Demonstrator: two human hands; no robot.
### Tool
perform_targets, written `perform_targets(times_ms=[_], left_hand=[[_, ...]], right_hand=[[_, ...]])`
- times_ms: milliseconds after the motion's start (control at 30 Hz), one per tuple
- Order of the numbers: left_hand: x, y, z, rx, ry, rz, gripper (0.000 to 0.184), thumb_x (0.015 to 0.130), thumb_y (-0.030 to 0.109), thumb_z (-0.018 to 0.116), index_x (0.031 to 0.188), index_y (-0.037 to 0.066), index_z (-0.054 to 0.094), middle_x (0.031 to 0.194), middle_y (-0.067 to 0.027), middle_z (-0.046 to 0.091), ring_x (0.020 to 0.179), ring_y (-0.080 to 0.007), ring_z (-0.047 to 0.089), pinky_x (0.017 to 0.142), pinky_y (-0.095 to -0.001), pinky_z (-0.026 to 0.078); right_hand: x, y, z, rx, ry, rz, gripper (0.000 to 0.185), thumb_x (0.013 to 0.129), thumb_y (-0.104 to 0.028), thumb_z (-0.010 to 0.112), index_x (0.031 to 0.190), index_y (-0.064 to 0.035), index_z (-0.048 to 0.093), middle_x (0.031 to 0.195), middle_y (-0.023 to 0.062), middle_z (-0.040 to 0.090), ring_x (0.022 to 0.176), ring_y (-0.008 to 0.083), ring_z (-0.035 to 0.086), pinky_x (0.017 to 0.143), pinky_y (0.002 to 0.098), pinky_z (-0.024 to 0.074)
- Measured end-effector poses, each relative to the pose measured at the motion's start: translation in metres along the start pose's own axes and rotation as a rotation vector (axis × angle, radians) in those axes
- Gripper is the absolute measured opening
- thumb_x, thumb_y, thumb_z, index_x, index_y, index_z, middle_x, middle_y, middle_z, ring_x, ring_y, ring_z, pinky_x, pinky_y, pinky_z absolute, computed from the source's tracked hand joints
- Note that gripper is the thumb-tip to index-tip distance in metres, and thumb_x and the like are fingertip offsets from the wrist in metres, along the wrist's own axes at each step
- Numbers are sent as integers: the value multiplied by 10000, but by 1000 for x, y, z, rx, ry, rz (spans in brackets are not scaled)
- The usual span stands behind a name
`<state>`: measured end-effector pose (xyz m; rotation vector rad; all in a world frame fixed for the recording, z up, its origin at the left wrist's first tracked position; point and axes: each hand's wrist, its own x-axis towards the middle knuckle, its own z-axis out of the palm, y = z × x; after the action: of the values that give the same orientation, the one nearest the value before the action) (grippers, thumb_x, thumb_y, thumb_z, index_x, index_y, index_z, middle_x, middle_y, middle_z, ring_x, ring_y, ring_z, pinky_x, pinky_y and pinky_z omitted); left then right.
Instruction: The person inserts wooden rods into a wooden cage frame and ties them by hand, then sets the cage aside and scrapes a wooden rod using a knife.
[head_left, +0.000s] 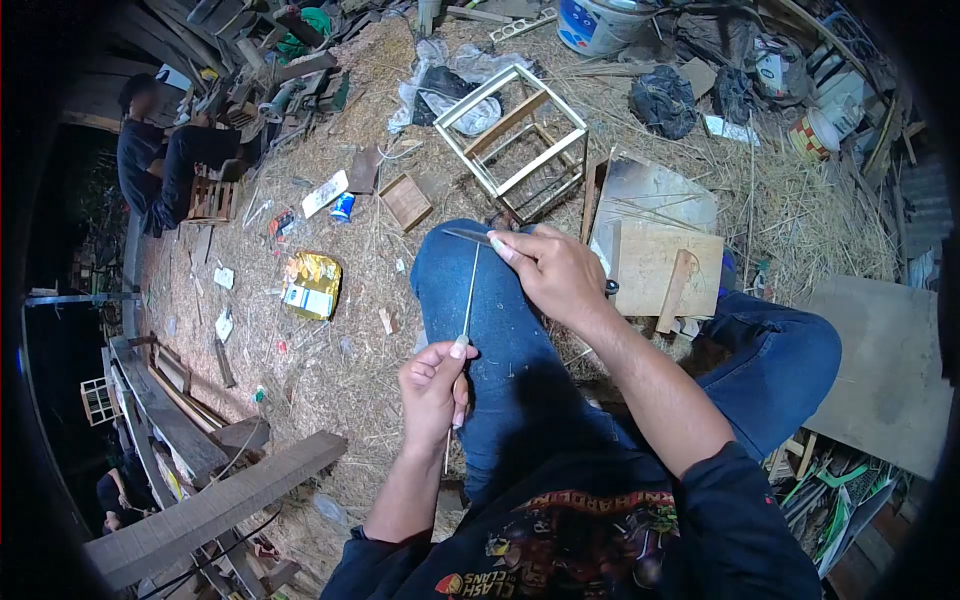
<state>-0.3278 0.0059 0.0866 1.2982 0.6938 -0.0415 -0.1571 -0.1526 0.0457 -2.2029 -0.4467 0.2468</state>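
Observation:
Over my bent knee, my right hand (pixel 545 265) is closed round a knife (pixel 466 236), its blade pointing left. The blade lies across the upper end of a thin pale strip (pixel 472 290), which looks like bamboo or cane. My left hand (pixel 436 383) pinches this strip lower down between thumb and fingers. Its tail end hangs below that hand along my thigh. The knife's handle is mostly hidden inside my right hand.
A wooden frame (pixel 512 140) stands ahead, beside a small wooden tray (pixel 405 202). Boards (pixel 668 265) lie to the right. A gold packet (pixel 312 284) rests on the shaving-covered ground. A thick beam (pixel 215 510) juts in lower left. Another person (pixel 165 160) sits at upper left.

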Motion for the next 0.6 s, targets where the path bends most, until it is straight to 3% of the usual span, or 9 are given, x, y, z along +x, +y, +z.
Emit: perform_targets(times_ms=[67, 200, 300, 367, 500, 600], left_hand=[[-2, 0, 1, 8, 4, -4, 267, 1093, 203, 648, 998, -28, 740, 528, -8, 556, 343, -64, 416, 354, -229, 312], [-4, 0, 2, 5, -18, -8, 268, 1099, 201, 634, 1016, -37, 726, 530, -11, 555, 342, -66, 415, 353, -231, 314], [-4, -1, 2, -7, -24, -22, 266, 1103, 199, 626, 1028, -40, 717, 532, -14, 554, 341, -68, 415, 354, -233, 318], [-4, 0, 2, -8, -28, -34, 265, 1104, 199, 623, 1033, -40, 713, 533, -14, 553, 341, -69, 415, 354, -235, 321], [-4, 1, 2, -11, -28, -50, 265, 1104, 202, 623, 1029, -35, 715, 531, -14, 552, 340, -70, 413, 356, -235, 325], [-4, 1, -1, -19, -26, -50, 262, 1102, 203, 626, 1030, -33, 716, 529, -14, 551, 339, -70, 412, 357, -235, 326]], right_hand=[[7, 14, 10, 14, 28, 11, 282, 1048, -415, 642, 1242, -294, 808, 875, 105, 689, 891, 310, 729, 751, 446, 554], [0, 11, -1, 140, 8, 20, 302, 1052, -428, 641, 1250, -270, 806, 868, 120, 691, 882, 304, 719, 754, 437, 544], [-13, 9, -7, 249, 84, 51, 284, 1040, -342, 691, 1258, -199, 803, 843, 91, 683, 763, 258, 679, 718, 379, 524], [-22, 6, -10, 220, 75, 17, 284, 1041, -393, 670, 1228, -237, 816, 801, 86, 641, 762, 290, 674, 693, 425, 521], [-32, 2, 2, 148, 103, -125, 248, 1032, -373, 674, 1206, -282, 825, 775, 53, 622, 680, 271, 655, 609, 417, 506], [-31, 1, 1, 103, 66, -108, 235, 1028, -366, 675, 1192, -296, 828, 781, 55, 626, 702, 279, 668, 618, 423, 518]])
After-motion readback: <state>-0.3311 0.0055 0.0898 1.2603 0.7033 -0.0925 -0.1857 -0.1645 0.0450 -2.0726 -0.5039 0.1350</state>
